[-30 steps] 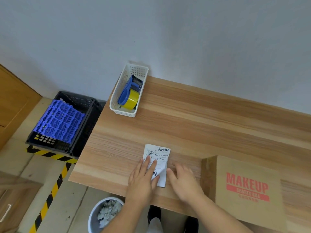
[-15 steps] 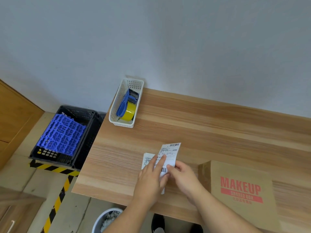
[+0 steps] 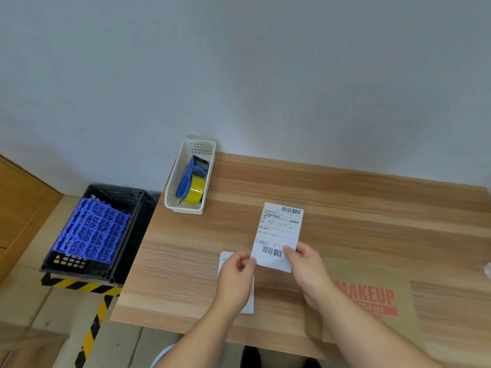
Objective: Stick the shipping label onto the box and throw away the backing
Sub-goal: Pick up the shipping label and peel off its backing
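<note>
Head view: both hands pinch the shipping label by its lower corners, left hand at the left corner, right hand at the right; its long axis points away toward the wall; the backing lies flat on the desk under the left hand; the box sits just right of the hands, nearer the right hand, its printed top partly crossed by the right forearm; bare desk lies behind the label.

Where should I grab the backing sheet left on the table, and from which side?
Judging by its pose, pinch the backing at its far left corner, coming from the left: it lies flat on the table, and the left hand covers most of the rest.
</note>
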{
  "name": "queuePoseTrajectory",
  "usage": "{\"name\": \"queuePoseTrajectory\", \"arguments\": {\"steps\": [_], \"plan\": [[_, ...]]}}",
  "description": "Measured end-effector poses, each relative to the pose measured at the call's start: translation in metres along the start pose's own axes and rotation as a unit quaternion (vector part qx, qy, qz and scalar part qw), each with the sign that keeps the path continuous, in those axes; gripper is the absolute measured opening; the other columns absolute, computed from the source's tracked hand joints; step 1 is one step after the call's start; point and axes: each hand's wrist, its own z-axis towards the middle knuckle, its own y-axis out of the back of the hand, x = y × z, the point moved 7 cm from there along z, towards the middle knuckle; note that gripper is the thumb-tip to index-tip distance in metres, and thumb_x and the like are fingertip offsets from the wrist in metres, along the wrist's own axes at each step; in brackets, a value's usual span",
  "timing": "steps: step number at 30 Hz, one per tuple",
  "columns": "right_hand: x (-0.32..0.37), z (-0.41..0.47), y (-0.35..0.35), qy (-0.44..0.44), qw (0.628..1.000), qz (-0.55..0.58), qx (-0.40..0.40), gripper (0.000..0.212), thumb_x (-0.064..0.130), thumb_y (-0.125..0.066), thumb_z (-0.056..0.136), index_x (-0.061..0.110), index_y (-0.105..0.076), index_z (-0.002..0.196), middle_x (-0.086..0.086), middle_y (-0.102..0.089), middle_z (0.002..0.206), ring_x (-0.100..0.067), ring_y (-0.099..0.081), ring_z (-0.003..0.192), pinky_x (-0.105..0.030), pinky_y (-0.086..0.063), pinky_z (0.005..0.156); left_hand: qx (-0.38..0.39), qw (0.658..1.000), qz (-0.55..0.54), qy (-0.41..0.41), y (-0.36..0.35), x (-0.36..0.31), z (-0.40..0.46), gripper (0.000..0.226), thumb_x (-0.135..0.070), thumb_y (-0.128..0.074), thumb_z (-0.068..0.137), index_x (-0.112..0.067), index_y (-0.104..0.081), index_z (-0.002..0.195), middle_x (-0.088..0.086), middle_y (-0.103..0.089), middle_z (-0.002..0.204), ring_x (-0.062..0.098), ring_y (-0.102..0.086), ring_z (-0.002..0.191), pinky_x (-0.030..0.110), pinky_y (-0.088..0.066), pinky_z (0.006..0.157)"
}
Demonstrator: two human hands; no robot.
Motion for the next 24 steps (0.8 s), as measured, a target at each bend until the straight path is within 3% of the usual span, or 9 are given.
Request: {"name": "queuePoseTrajectory", "arguments": {"steps": [3,7,12,19,24], "plan": [[0.007,-0.001,0.004,-0.002,1.000,0.009,-0.003,0.018,0.014,-0.057,0.102,0.017,-0.074,0.109,0.001,-0.081,0.104,-0.018,-0.076,0.099,-0.043,-0.057,0.096,-0.014,0.997,-0.067,0.036,0.002,-0.003,0.001,0.007,-0.019,-0.067,0.097,-0.017,-0.074,0.096,0.000,-0.078,0.084,-0.004,-0.068,0.066,0.026,-0.045,0.060],[0.014,-0.006,0.005,-0.009,1.000,0.022,0.004,0.015,0.013,-0.060,0.101,0.016,-0.072,0.108,0.002,-0.080,0.102,-0.017,-0.075,0.094,-0.038,-0.062,0.078,-0.013,0.988,-0.135,0.068,0.001,-0.006,0.001,0.009,-0.018,-0.075,0.092,-0.011,-0.076,0.099,0.001,-0.079,0.082,0.005,-0.071,0.071,0.024,-0.047,0.068],[0.018,-0.009,0.005,-0.010,0.999,0.037,-0.001,0.015,0.011,-0.059,0.101,0.016,-0.072,0.108,0.002,-0.079,0.101,-0.015,-0.073,0.087,-0.032,-0.059,0.067,0.026,0.976,-0.189,0.103,-0.001,-0.008,-0.003,0.010,-0.019,-0.077,0.090,-0.009,-0.075,0.091,0.001,-0.077,0.078,0.008,-0.065,0.065,0.023,-0.044,0.062],[0.018,-0.014,0.005,-0.014,0.998,0.054,-0.002,0.016,0.010,-0.057,0.102,0.015,-0.071,0.109,0.001,-0.079,0.102,-0.015,-0.072,0.084,-0.029,-0.057,0.063,0.074,0.962,-0.232,0.122,-0.001,-0.007,-0.013,0.007,-0.011,-0.074,0.091,-0.008,-0.074,0.098,0.007,-0.077,0.085,0.014,-0.070,0.077,0.024,-0.047,0.065],[0.016,-0.018,0.004,-0.015,0.998,0.062,0.004,0.018,0.010,-0.057,0.102,0.014,-0.071,0.110,0.000,-0.079,0.104,-0.014,-0.072,0.085,-0.027,-0.056,0.060,0.099,0.958,-0.239,0.123,-0.003,-0.008,-0.019,0.005,-0.008,-0.070,0.093,-0.010,-0.072,0.088,0.004,-0.070,0.078,0.013,-0.065,0.069,0.025,-0.048,0.065]]}}
